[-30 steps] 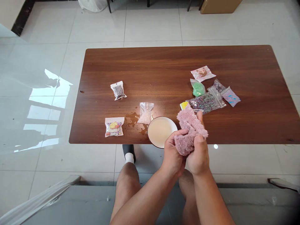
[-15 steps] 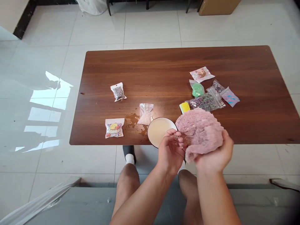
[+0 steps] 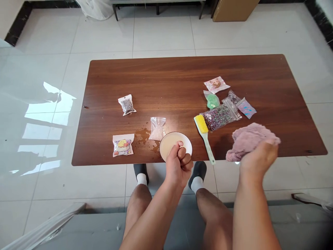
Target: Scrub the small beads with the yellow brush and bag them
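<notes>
Item, left of centre on the wood-grain worktop [image 3: 182, 73]: a small clear bag of dark beads [image 3: 127, 105]. Below it, near the front edge, I log a printed sachet with a cartoon bear [image 3: 123, 145]. To its right lies a wet spill [image 3: 143, 137], then a clear bag of pale pink crystals [image 3: 157, 130], touching the spill's edge. Lower centre: a white dish with a dark rim [image 3: 175, 146], holding cream-coloured liquid. My view shows the left hand [image 3: 179, 163] over the dish's lower right, its grip curled inward; I cannot tell whether it pinches anything. Just right of the dish, a yellow-bristled brush [image 3: 204, 133] with a pale green handle reaches the front edge. Beyond it, grouped at centre right: a bag of multicoloured beads [image 3: 218, 118], a bag of green beads [image 3: 211, 101], a printed packet [image 3: 216, 84] and a shimmering sachet [image 3: 246, 108]. Far right, at the front edge, the right hand [image 3: 257, 159], slightly blurred, has its grip pressed around a pink plush cloth [image 3: 249, 144].
</notes>
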Demonstrator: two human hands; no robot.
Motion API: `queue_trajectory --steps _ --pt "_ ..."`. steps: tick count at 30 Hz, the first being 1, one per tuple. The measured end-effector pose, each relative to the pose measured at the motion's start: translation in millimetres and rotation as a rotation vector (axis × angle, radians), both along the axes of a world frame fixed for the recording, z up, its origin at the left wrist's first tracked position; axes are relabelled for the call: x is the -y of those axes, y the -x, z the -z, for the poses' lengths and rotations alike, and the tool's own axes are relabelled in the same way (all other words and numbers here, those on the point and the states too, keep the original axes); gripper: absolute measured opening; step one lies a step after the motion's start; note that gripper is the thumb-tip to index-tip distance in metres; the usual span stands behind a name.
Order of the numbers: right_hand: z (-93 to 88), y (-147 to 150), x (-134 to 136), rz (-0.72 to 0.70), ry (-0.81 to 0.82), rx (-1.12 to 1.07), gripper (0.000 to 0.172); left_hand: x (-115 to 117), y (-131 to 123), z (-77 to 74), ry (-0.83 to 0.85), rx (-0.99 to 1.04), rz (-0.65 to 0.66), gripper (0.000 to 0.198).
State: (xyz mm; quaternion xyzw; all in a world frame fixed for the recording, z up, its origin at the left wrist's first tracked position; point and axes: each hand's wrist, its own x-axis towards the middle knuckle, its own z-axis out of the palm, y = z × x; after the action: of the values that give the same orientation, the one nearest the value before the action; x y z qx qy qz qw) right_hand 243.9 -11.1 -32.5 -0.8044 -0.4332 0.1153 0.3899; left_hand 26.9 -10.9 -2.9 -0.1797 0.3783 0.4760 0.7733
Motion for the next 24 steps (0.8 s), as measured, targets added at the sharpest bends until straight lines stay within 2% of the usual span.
queue_trajectory --steps 3,5,7,9,14,17,20,21,23,24 --pt "17.5 -19.0 -3.1 0.044 0.169 0.17 0.055 -1.2 0.0 3.0 -0.004 0.017 -0.059 0.017" --pt "25.1 -21.4 -5.6 -0.024 0.245 0.221 0.053 -0.6 -1.5 6.4 -0.017 0.04 -0.104 0.018" --pt "28.2 -13.8 -6.8 -0.09 0.246 0.319 0.055 -0.3 -3.4 9.6 -0.027 0.066 -0.156 0.019" --pt "28.6 1.4 -7.3 -0.153 0.262 0.408 0.047 -1.1 -5.1 12.0 -0.042 0.084 -0.211 0.021" --pt "36.7 35.7 -12.6 -0.36 0.51 0.316 0.024 -7.3 -6.5 13.6 0.002 0.077 -0.272 0.025" --pt "38.6 37.2 -14.1 -0.358 0.541 0.26 0.017 -9.5 -6.0 12.1 0.014 0.021 -0.267 0.018" --pt "20.4 38.8 -3.7 -0.343 0.531 0.128 0.027 -9.2 -4.5 11.1 -0.047 -0.033 -0.253 0.027" --pt "9.6 42.2 2.8 -0.352 0.521 0.064 0.033 -9.0 -3.8 11.4 -0.064 -0.043 -0.247 0.032" --pt "-16.0 53.2 18.5 -0.385 0.478 -0.229 0.048 -9.4 -2.2 12.7 -0.083 -0.055 -0.245 0.039" --pt "-28.9 59.9 26.6 -0.432 0.471 -0.226 0.053 -10.2 -1.3 13.7 -0.09 -0.061 -0.254 0.041"
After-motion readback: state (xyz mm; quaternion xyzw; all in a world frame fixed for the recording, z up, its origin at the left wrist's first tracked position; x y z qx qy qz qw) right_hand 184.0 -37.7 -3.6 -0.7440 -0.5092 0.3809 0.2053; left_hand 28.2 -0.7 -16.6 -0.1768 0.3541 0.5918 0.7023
